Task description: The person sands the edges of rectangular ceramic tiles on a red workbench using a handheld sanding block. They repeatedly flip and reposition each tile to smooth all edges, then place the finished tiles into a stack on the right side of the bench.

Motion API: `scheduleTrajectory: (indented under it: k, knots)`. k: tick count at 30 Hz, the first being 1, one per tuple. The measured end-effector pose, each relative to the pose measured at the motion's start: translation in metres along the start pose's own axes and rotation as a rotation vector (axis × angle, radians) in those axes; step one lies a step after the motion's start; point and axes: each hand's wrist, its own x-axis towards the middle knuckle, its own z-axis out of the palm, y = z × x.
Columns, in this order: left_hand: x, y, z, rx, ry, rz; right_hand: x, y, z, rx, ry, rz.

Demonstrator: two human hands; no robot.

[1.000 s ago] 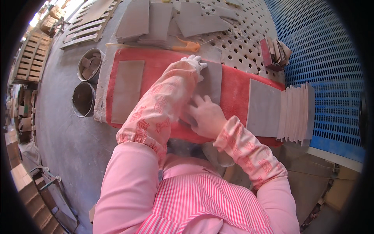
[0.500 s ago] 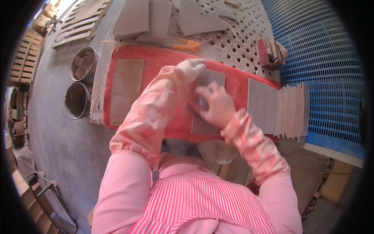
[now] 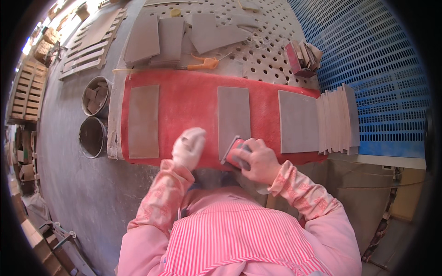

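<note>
My right hand (image 3: 261, 161) is closed round a small red-and-grey sanding block (image 3: 236, 154), held tilted with its flat pad at the near end of a grey rectangular tile (image 3: 233, 112). Whether the pad touches the tile I cannot tell. My left hand (image 3: 189, 148), in a white glove, hovers over the red cloth (image 3: 189, 101) left of that tile. Its fingers look curled together, slightly blurred, with nothing visible in them. A browner tile (image 3: 144, 122) lies at the cloth's left end. To the right, another grey tile (image 3: 298, 122) leans against a row of upright tiles (image 3: 329, 120).
Loose tiles (image 3: 168, 40) and an orange air blow gun (image 3: 203, 63) lie beyond the cloth on a perforated worktop (image 3: 271, 57). A red box of tile pieces (image 3: 301, 60) stands by the blue slotted panel (image 3: 373, 60). Two buckets (image 3: 92, 138) stand on the floor at left.
My left hand has come off the tile's far end, back toward me and left. My right hand has drawn the sanding block toward the near end. The view has shifted slightly.
</note>
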Motion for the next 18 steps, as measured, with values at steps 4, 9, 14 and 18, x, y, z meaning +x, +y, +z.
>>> scheduleTrajectory:
  k: [4,9,14,18]
  knots:
    - [-0.022,0.01,0.028,0.419,-0.291,0.315,0.048,0.05,-0.012,-0.091,0.233,0.129]
    - [-0.026,-0.005,0.039,0.461,-0.235,0.363,0.136,0.07,-0.021,-0.148,0.348,0.236]
    - [-0.026,-0.015,0.04,0.443,-0.206,0.443,0.07,0.021,0.003,-0.067,0.296,0.177]
    - [-0.023,-0.014,0.041,0.414,-0.169,0.497,0.01,0.017,0.007,-0.086,0.198,0.299]
